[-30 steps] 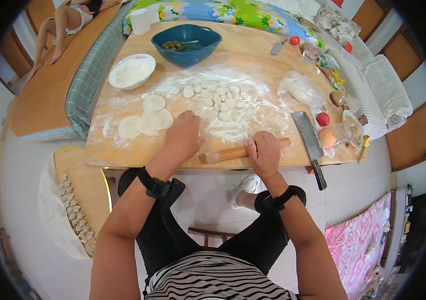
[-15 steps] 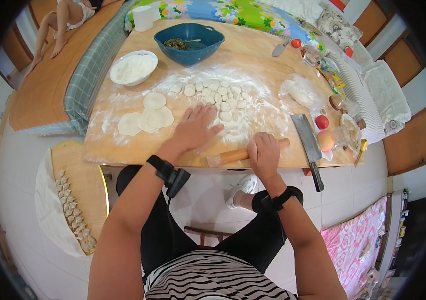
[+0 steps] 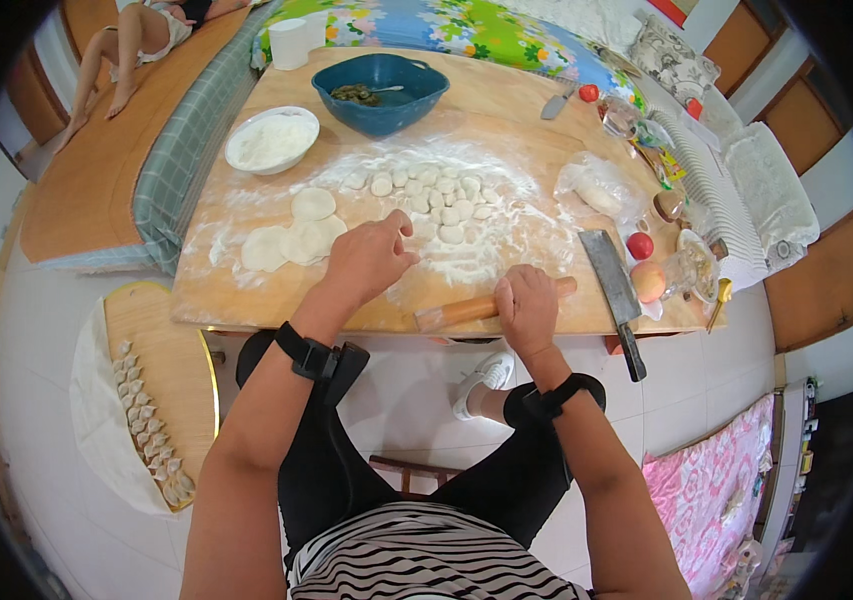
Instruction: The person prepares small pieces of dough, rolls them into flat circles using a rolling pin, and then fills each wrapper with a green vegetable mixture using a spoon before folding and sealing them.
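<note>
On the floured wooden bench, work looks partly done: three or four flat rolled rounds lie overlapping at the left, while a cluster of small thick dough pieces waits unrolled near the middle. Many finished dumplings sit in rows on a round tray beside the left knee. Left hand: fingers spread, palm down, reaching toward the nearest dough pieces, gripping nothing. Right hand: curled over the middle of the rolling pin, pressing it to the bench near the front edge. Cleaver just right of that; bowl of flour and blue bowl of filling further back
</note>
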{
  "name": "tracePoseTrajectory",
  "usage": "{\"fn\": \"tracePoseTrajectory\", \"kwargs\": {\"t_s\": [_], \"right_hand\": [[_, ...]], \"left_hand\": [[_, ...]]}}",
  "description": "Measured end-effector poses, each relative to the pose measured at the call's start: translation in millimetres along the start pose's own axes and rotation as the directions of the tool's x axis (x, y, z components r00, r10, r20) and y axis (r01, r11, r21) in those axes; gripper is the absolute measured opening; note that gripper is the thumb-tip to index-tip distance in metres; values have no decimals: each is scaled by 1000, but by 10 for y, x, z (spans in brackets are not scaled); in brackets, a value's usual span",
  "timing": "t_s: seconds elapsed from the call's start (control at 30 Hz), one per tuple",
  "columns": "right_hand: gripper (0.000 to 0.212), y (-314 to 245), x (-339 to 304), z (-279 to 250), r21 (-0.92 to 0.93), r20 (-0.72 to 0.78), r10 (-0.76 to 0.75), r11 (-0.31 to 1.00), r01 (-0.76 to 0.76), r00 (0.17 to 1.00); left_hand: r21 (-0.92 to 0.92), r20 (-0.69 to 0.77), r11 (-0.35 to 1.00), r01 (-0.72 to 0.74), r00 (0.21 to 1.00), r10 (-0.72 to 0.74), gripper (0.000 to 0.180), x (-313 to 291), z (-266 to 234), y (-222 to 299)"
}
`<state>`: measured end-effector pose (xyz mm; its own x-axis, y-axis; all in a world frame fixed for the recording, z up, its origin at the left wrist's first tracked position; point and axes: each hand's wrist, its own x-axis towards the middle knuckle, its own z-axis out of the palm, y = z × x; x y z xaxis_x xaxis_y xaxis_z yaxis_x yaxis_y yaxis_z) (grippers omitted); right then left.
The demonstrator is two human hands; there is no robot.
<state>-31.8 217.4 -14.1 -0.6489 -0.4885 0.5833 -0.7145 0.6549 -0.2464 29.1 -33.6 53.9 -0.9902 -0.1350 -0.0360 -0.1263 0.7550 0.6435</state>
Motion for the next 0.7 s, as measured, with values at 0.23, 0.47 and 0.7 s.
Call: {"fn": "tracePoseTrajectory", "kwargs": {"t_s": [0.23, 0.47, 0.7], "right_hand": [[15, -45, -4, 7, 22, -9, 6, 1000, -6, 1000], [14, 5, -14, 12, 16, -13, -8, 1000, 8, 1000], [15, -25, 16, 24, 52, -44, -1, 999, 3, 999]], "left_hand": [[299, -78, 870, -391, 899, 431, 50, 145, 582, -343], [408, -125, 873, -266, 931, 342, 60, 316, 773, -345], [404, -2, 876, -264, 957, 289, 63, 241, 803, -227]]}}
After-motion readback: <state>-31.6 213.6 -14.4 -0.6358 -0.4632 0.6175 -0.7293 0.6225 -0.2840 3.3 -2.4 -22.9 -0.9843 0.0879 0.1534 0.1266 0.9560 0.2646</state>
